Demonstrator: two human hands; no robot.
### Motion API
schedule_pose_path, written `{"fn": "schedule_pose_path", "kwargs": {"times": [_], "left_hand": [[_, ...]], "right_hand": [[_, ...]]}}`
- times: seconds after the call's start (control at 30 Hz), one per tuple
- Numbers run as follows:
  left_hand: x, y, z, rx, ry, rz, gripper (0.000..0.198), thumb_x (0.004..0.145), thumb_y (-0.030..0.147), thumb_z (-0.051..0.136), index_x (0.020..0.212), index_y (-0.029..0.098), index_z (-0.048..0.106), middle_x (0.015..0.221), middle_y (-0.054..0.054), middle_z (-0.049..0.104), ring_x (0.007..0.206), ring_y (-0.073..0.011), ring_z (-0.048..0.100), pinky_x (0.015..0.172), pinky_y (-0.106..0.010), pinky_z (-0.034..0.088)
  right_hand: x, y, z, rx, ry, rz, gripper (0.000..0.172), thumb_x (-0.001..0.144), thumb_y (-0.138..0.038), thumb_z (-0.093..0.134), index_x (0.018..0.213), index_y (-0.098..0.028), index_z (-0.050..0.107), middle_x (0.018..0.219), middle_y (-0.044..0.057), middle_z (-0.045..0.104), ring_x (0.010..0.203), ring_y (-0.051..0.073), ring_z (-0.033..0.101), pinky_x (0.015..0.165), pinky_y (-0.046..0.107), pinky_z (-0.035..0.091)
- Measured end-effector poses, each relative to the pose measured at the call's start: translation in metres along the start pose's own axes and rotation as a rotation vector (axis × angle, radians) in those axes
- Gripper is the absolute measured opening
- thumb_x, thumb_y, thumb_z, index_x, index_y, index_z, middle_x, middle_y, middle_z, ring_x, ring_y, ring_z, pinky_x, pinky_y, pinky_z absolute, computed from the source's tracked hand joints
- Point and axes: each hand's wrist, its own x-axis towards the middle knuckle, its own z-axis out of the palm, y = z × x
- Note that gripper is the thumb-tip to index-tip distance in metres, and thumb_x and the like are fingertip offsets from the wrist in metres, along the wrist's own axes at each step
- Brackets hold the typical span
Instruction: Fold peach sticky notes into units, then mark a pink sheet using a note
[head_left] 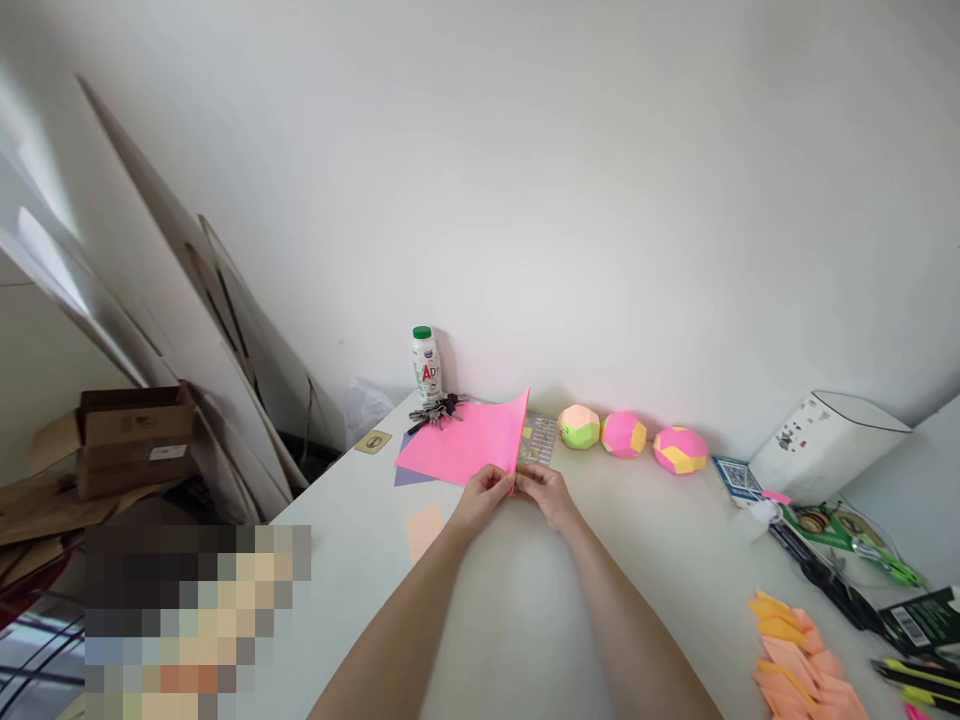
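Note:
A large pink sheet of paper [469,440] lies near the middle of the table, its right edge raised and curving upward. My left hand [484,497] is closed in a pinch at the sheet's near right corner. Close beside it, my right hand [547,495] pinches the same raised edge, fingertips almost meeting the left ones. The exact grip between the fingers is partly hidden. A bunch of keys [437,411] rests on the sheet's far left part. Under its left side shows a purple sheet [412,477], and a peach paper piece [425,530] lies by my left forearm.
Behind the keys stands a white bottle with a green cap [427,365]. Several folded-paper balls, one pink and yellow [623,435], line the wall. At right are a white container [821,445], scissors [825,580] and folded peach pieces [802,660]. A cardboard box [135,440] sits left.

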Motion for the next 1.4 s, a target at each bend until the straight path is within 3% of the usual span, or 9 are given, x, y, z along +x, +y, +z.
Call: {"fn": "schedule_pose_path", "kwargs": {"times": [0.4, 1.07, 1.27, 1.4], "left_hand": [[0.0018, -0.0050, 0.0015, 0.008, -0.012, 0.020, 0.031, 0.072, 0.045, 0.063, 0.066, 0.018, 0.051, 0.059, 0.005, 0.047, 0.058, -0.0113, 0.044, 0.057, -0.023, 0.035], [0.0033, -0.0052, 0.0007, -0.009, -0.025, 0.025, 0.028, 0.074, 0.043, 0.057, 0.065, 0.018, 0.050, 0.057, 0.005, 0.046, 0.056, -0.0113, 0.043, 0.056, -0.024, 0.035], [0.0027, -0.0050, 0.0001, 0.029, -0.033, 0.056, 0.029, 0.077, 0.044, 0.055, 0.066, 0.018, 0.049, 0.057, 0.005, 0.046, 0.054, -0.0111, 0.044, 0.054, -0.024, 0.036], [0.0020, -0.0092, 0.0020, 0.110, -0.019, 0.101, 0.027, 0.079, 0.043, 0.054, 0.071, 0.017, 0.051, 0.061, 0.003, 0.049, 0.057, -0.0120, 0.047, 0.056, -0.024, 0.039]], "right_hand": [[-0.0022, -0.0021, 0.0014, 0.002, 0.006, -0.011, 0.038, 0.056, -0.040, 0.083, 0.086, -0.018, 0.075, 0.080, 0.004, 0.074, 0.078, 0.024, 0.068, 0.082, 0.041, 0.054], [-0.0010, -0.0016, 0.0013, -0.004, -0.007, -0.009, 0.030, 0.064, -0.037, 0.077, 0.087, -0.018, 0.075, 0.077, 0.003, 0.073, 0.074, 0.021, 0.068, 0.079, 0.039, 0.055], [-0.0011, -0.0012, 0.0003, -0.034, 0.003, -0.020, 0.032, 0.064, -0.043, 0.075, 0.084, -0.018, 0.074, 0.076, 0.003, 0.071, 0.071, 0.019, 0.065, 0.072, 0.036, 0.055], [0.0009, 0.0011, 0.0008, -0.086, 0.057, -0.026, 0.036, 0.069, -0.053, 0.069, 0.072, -0.016, 0.070, 0.069, 0.003, 0.067, 0.065, 0.017, 0.062, 0.064, 0.033, 0.055]]}}
